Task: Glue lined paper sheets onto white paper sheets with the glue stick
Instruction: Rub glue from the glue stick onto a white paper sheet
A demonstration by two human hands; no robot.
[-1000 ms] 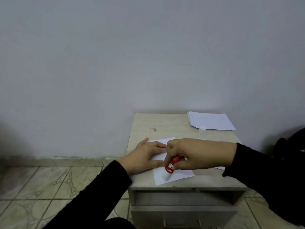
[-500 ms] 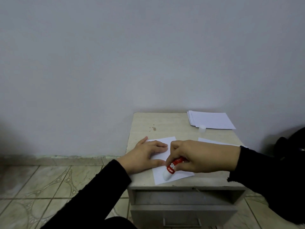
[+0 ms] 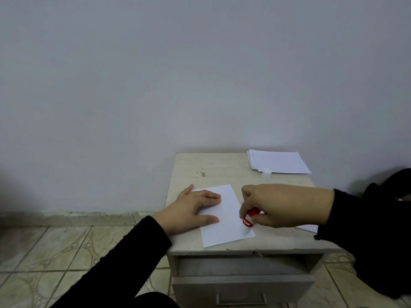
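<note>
Head view: the left hand [image 3: 191, 210] presses flat, fingers straight, on the small white paper sheet [image 3: 226, 216] on the beige stone counter [image 3: 222, 170]. The right hand [image 3: 282, 205], fingers clamped round the red glue stick [image 3: 249, 218], has swept its tip from the sheet's near-left toward its right corner, so coverage looks nearly complete.

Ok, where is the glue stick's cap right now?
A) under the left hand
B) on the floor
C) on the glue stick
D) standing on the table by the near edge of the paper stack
D: the small white cap stands on the table just in front of the paper stack, while the right hand holds the uncapped glue stick to the sheet.
</note>
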